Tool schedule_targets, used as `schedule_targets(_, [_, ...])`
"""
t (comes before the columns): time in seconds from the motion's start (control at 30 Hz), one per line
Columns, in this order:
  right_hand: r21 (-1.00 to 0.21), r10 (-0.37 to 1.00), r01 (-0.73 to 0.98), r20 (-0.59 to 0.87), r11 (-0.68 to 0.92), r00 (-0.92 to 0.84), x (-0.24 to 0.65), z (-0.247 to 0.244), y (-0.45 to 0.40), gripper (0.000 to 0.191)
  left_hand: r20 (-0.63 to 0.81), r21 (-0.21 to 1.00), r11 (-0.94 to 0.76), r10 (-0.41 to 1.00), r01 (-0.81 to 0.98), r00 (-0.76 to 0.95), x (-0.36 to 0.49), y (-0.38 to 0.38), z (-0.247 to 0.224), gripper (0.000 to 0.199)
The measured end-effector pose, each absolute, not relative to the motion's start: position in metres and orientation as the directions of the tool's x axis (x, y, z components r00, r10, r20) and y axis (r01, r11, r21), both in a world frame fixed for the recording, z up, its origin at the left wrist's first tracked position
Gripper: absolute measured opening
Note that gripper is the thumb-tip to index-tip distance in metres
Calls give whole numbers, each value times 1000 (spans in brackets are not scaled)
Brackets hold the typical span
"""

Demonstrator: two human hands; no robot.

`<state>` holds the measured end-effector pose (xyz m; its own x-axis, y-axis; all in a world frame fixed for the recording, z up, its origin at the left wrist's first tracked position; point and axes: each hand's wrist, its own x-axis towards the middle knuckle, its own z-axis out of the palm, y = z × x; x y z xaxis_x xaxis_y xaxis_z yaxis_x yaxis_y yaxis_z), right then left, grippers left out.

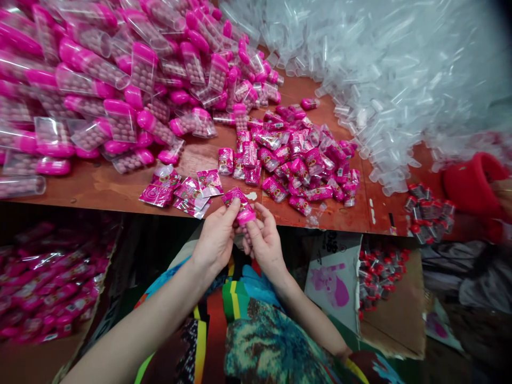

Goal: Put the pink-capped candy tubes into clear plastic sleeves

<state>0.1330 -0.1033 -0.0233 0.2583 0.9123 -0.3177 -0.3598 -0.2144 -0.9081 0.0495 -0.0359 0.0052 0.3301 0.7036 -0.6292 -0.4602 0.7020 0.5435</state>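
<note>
Both grips closed at the front edge of the worktop [340, 220]: the left hand [212, 237] pinches a printed pink wrapper [236, 198], and the right hand [267, 244] grasps the bead-filled tube [242, 230], whose pink cap [245, 216] meets the wrapper. From the hands, loose flat wrappers [190, 191] lie at 10 o'clock, a heap of wrapped tubes [298, 154] between 1 and 2 o'clock, and unwrapped capped tubes [120, 120] between 10 and 11. The thin film would probably crease or split if cap and wrapper met askew under pressure; a loosened pinch could drop the tube toward the lap at 6 o'clock, and a forearm swung toward 10 o'clock could sweep wrappers off the edge.
</note>
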Motion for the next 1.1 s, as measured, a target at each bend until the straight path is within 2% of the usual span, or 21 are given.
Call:
schedule_targets(0.1, [-919, 912, -337, -304, -205, 275, 136, -27, -104, 47, -618, 529, 727, 684, -439, 388, 49, -37, 5, 32])
schedule_targets(0.27, [-965, 907, -172, -245, -196, 342, 141, -26, -103, 48, -585, 516, 736, 677, -439, 447, 49, -41, 0, 29])
schedule_targets(0.5, [-868, 905, -416, -377, -271, 198, 145, -16, -101, 47, -605, 502, 754, 656, -424, 452, 49, -41, -2, 32])
schedule_targets(0.63, [-891, 930, -351, -348, -289, 120, 148, -16, -108, 46, -610, 531, 724, 687, -439, 395, 47, -38, -3, 33])
schedule_targets(0.8, [-863, 927, -420, -357, -280, 116, 146, -20, -108, 49, -617, 532, 736, 675, -418, 404, 49, -41, -4, 33])
schedule_targets(0.97, [-908, 935, -346, -311, -238, 173, 141, -25, -104, 48, -622, 550, 729, 683, -408, 382, 50, -44, -2, 34])
schedule_targets(1.1, [-852, 916, -450, -369, -266, 157, 140, -21, -102, 48, -612, 541, 723, 689, -430, 389, 48, -41, 0, 33])
